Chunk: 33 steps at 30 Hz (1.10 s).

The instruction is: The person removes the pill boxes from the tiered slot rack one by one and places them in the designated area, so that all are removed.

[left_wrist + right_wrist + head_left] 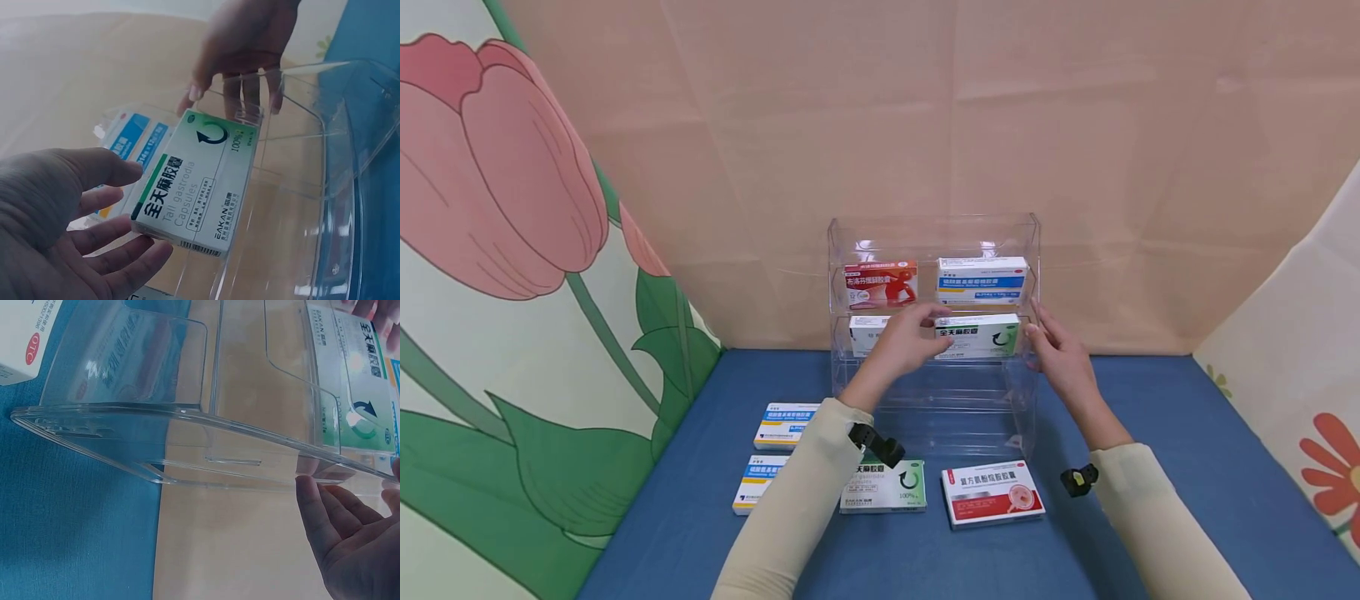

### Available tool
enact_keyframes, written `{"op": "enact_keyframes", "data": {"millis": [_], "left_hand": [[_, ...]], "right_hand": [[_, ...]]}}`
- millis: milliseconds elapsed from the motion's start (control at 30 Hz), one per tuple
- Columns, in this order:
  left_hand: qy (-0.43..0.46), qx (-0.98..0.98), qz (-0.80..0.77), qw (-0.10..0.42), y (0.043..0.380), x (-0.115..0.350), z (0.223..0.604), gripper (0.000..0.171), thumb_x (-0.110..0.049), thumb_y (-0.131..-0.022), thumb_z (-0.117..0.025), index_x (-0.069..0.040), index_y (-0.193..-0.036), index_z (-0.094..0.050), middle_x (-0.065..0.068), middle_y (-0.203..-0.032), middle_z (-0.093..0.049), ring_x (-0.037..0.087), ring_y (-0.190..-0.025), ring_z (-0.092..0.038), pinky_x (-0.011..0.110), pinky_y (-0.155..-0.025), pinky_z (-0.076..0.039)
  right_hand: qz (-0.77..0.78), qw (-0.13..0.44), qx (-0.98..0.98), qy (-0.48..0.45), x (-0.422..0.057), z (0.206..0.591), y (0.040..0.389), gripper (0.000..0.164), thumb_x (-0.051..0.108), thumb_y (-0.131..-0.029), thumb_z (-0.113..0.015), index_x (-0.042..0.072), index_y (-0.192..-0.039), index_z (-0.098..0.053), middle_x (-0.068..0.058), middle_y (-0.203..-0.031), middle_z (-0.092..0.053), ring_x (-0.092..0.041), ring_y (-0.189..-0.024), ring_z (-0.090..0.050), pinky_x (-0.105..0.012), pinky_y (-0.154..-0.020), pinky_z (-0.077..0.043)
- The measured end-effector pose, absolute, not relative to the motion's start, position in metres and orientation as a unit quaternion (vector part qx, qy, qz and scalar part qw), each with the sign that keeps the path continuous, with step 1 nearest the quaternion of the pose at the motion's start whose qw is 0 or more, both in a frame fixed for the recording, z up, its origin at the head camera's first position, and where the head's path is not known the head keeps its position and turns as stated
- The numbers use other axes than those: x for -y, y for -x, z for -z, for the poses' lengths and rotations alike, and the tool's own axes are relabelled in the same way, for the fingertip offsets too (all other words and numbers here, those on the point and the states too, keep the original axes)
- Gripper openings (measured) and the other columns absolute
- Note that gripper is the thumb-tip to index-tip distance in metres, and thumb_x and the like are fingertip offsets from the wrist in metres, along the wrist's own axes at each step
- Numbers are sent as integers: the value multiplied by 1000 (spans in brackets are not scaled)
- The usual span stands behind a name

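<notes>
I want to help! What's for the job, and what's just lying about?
Likely job things:
- clear plastic tiered rack
- rectangular green-and-white cardboard box by left hand
- printed white cardboard boxes lying in front, perhaps waiting

Apparently just scenery:
- white backdrop with pink tulip
- plain tan sheet behind

A blue tabletop [685,500] bears a clear tiered rack [955,383] and four medicine boxes [992,493].

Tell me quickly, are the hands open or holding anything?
Left hand: open, at the shelved green-and-white box.
Right hand: closed, holding the clear rack by its side.
</notes>
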<state>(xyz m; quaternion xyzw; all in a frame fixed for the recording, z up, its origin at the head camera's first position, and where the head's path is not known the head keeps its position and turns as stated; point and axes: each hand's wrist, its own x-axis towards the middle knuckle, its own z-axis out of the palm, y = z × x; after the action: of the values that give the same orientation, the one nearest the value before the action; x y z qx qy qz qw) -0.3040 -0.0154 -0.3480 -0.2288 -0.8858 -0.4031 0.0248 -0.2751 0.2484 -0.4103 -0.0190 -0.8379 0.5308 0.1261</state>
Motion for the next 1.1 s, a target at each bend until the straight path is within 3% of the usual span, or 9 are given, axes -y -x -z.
{"op": "enact_keyframes", "data": {"millis": [167,400,667,800,1100], "left_hand": [[226,888,400,21,307,11,350,46,-21,-90,-78,-18,-134,-64,4,-132,-63,23,-113,-61,35,-85,-57],[228,903,363,23,312,4,353,47,-19,-91,-77,-15,-135,-64,4,-122,-65,18,-100,-57,31,-81,-54],[232,905,353,41,314,2,356,33,-12,-93,-74,-15,-125,-71,3,-110,-66,17,-93,-56,28,-76,-51],[229,897,375,52,311,4,351,31,-13,-93,-74,-16,-124,-71,2,-111,-65,16,-91,-57,25,-72,-52],[225,874,428,56,297,14,325,33,-12,-92,-75,-15,-125,-70,6,-118,-70,19,-96,-66,24,-67,-58]], "right_hand": [[-532,124,837,23,-248,410,275,61,59,-101,-48,43,-157,-29,-16,-158,-41,-40,-131,-54,-50,-90,-55],[-537,121,835,32,-247,409,275,64,59,-101,-48,38,-158,-29,-17,-156,-43,-39,-132,-54,-48,-89,-56],[-540,115,833,30,-244,408,276,65,59,-101,-49,37,-159,-29,-17,-155,-44,-38,-131,-55,-44,-89,-57],[-537,116,835,28,-242,407,275,66,61,-100,-49,38,-158,-29,-17,-156,-44,-38,-130,-55,-41,-88,-57],[-529,119,840,28,-243,406,271,64,61,-101,-46,41,-158,-26,-17,-156,-44,-41,-132,-53,-48,-90,-54]]}}
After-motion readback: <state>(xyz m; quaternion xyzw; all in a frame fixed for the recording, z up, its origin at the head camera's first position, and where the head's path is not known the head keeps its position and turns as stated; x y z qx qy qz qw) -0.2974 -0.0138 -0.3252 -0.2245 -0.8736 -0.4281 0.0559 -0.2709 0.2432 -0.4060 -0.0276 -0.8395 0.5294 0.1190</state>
